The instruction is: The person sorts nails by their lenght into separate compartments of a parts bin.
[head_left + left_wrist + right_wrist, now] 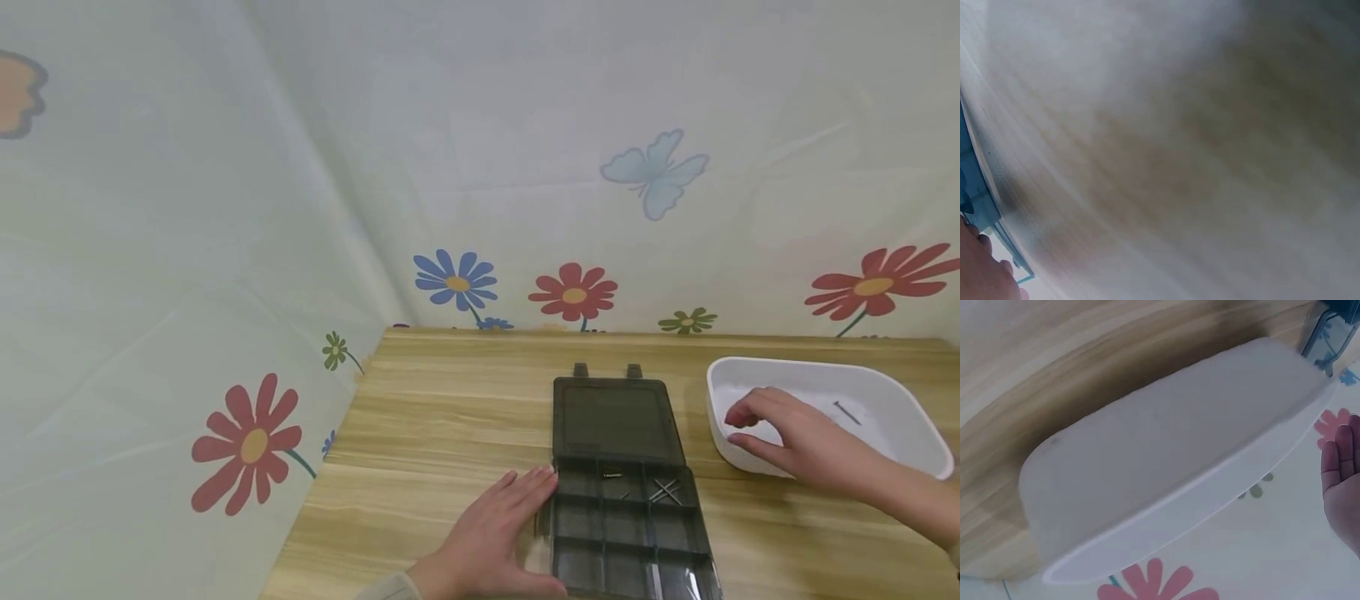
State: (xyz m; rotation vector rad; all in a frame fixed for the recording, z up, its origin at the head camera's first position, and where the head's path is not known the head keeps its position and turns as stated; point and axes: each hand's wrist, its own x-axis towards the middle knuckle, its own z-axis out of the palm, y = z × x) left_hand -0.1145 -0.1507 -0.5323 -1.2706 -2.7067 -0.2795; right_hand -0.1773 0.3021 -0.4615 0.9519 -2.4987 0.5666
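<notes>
A dark, see-through compartment box [626, 504] lies with its lid [618, 421] folded back. My left hand [491, 533] rests against the box's left edge, fingers extended; in the left wrist view only part of that hand [985, 269] shows beside the box [975, 187]. Several long screws [665, 492] lie crossed in the upper right compartment, and a short screw [612, 475] is in the upper middle one. My right hand [802, 442] hovers over the near left rim of a white basket [900, 387], fingers bent and apart from the thumb, nothing visible between them. One long screw [847, 412] lies inside the basket.
Box and basket stand on a wood-grain table [450, 400], the basket to the right of the box. Two lid latches [634, 371] stick out at the box's far end. A flower-printed curtain [510, 167] hangs behind and to the left of the table.
</notes>
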